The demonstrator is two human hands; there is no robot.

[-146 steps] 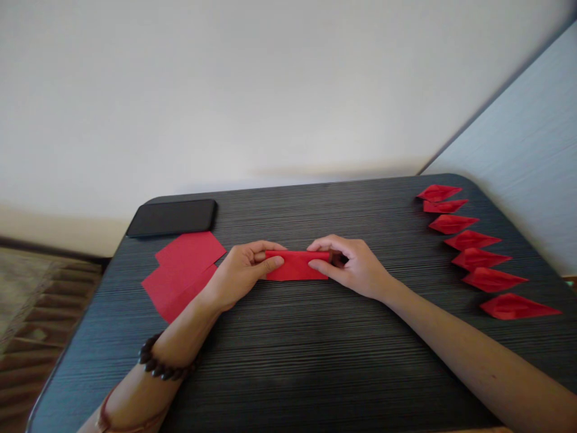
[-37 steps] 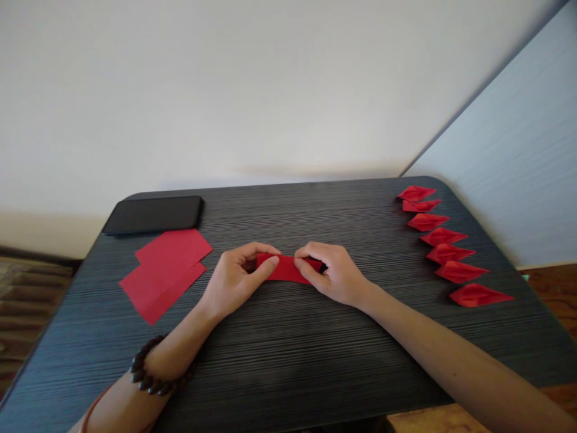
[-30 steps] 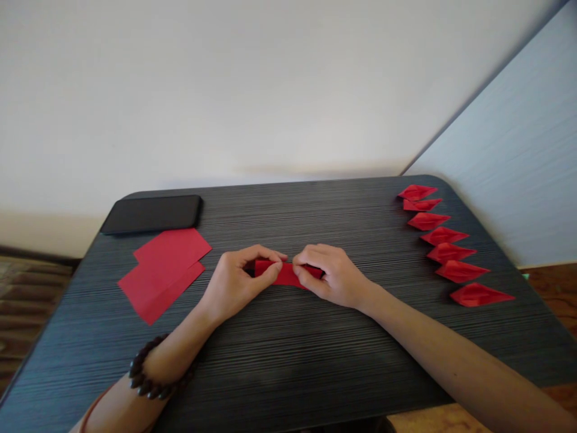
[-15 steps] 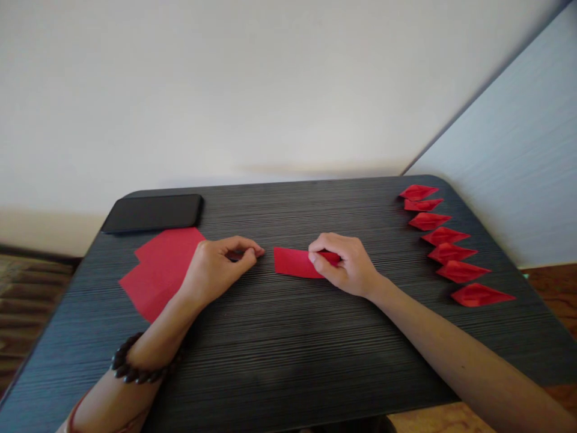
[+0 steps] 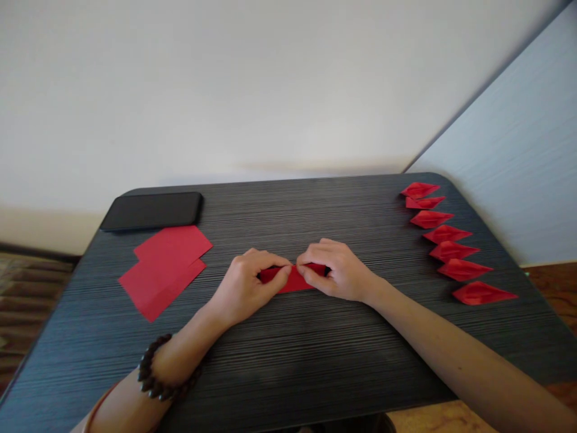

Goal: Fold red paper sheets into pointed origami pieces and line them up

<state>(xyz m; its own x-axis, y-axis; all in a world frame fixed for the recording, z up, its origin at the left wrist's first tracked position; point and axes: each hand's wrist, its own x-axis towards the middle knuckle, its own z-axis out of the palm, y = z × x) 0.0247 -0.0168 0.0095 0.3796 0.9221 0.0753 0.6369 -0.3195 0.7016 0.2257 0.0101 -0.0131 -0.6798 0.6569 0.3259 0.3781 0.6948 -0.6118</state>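
A narrow folded strip of red paper (image 5: 295, 281) lies across the middle of the dark table, between my hands. My left hand (image 5: 255, 279) pinches its upper edge, thumb and fingertips together. Close beside those fingertips, my right hand (image 5: 336, 267) pinches the same edge, its thumb on the near side. Parts of the strip are hidden behind the fingers of both hands. To the left, flat red paper sheets (image 5: 166, 273) overlap one another on the tabletop.
A black phone (image 5: 152, 210) lies at the back left, touching or nearly touching the sheets. Several folded red paper boats (image 5: 458, 269) stand in a row along the right side of the table (image 5: 270, 361). A pale wall (image 5: 270, 90) rises behind the far edge.
My left hand has moved right from beside the sheets and taken hold of the paper. My right hand has shifted slightly left. The strip now looks narrower and lies closer to me.
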